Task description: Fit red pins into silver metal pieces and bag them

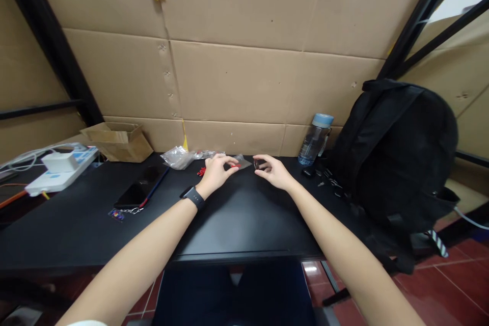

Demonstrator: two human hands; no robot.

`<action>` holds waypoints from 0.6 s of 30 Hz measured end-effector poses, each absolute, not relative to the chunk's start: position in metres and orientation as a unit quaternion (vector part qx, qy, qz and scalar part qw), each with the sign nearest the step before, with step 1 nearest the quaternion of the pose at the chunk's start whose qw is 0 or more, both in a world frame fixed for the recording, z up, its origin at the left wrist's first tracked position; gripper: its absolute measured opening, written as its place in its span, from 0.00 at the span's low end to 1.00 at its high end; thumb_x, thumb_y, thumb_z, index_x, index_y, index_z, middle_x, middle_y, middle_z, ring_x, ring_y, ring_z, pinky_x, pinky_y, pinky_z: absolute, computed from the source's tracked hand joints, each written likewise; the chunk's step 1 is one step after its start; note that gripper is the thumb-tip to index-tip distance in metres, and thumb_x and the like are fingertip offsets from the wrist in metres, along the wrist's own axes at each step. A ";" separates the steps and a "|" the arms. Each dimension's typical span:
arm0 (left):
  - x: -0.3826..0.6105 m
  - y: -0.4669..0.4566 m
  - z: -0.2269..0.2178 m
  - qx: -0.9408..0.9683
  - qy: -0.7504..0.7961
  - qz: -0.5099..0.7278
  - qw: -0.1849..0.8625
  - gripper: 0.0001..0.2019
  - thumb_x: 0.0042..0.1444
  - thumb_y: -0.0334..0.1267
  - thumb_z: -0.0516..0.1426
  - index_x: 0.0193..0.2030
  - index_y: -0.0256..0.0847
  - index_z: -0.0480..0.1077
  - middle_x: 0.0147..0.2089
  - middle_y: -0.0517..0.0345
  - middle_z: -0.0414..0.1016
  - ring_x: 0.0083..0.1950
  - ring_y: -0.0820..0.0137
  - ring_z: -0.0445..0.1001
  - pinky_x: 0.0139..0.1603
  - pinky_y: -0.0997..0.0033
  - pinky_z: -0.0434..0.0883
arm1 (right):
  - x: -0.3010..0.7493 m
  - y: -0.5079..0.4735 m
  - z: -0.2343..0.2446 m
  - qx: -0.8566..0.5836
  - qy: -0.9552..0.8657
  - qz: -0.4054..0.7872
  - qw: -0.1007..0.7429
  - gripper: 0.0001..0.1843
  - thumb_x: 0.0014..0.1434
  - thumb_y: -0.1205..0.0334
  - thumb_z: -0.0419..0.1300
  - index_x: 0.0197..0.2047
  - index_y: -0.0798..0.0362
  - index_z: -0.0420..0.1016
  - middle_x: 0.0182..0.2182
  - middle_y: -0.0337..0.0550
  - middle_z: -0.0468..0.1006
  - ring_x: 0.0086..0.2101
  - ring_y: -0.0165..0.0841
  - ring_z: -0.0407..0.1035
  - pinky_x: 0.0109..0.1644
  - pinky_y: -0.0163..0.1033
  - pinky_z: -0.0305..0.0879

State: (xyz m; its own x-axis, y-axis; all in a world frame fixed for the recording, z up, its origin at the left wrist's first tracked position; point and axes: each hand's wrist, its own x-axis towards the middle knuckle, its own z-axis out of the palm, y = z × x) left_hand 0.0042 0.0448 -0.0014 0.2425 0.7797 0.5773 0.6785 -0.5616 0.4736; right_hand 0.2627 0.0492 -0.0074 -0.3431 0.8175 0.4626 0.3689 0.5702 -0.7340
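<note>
My left hand, with a black watch on its wrist, is pinched on a small red piece above the black table. More small red pieces lie just left of it. My right hand is closed on a small dark round object. A small clear plastic bag lies between the two hands near the back of the table.
Crumpled clear bags lie at the back. A black phone with a keychain is at the left, a white power strip and a cardboard box further left. A water bottle and a black backpack stand at the right.
</note>
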 end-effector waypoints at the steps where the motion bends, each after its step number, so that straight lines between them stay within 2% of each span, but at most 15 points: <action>1: 0.007 0.043 -0.002 0.787 0.458 0.408 0.070 0.05 0.60 0.41 0.65 0.43 0.49 0.81 0.44 0.58 0.83 0.55 0.60 0.73 0.61 0.56 0.61 | 0.259 0.047 -0.007 -0.376 -0.762 0.294 0.437 0.28 0.54 0.56 0.69 0.59 0.46 0.74 0.56 0.49 0.76 0.43 0.37 0.78 0.45 0.44 0.78; 7: 0.021 0.030 0.001 0.780 0.445 0.431 0.088 0.06 0.63 0.44 0.62 0.40 0.51 0.83 0.47 0.58 0.82 0.55 0.61 0.73 0.60 0.57 0.62 | 0.236 0.030 0.000 -0.308 -0.702 0.444 0.464 0.31 0.51 0.57 0.74 0.58 0.46 0.74 0.56 0.46 0.76 0.49 0.40 0.78 0.57 0.50 0.75; 12: 0.027 0.022 0.002 0.776 0.455 0.436 0.032 0.09 0.65 0.46 0.60 0.41 0.52 0.83 0.54 0.55 0.76 0.59 0.59 0.68 0.59 0.53 0.59 | 0.228 0.027 -0.002 -0.292 -0.688 0.455 0.484 0.30 0.50 0.58 0.75 0.56 0.45 0.75 0.56 0.44 0.75 0.49 0.39 0.77 0.61 0.51 0.73; 18: 0.027 0.021 0.000 0.783 0.456 0.423 -0.013 0.08 0.64 0.46 0.61 0.41 0.52 0.83 0.56 0.53 0.72 0.59 0.57 0.66 0.56 0.53 0.58 | 0.229 0.026 -0.003 -0.294 -0.691 0.451 0.482 0.31 0.49 0.58 0.75 0.56 0.45 0.74 0.55 0.44 0.75 0.47 0.37 0.77 0.62 0.52 0.71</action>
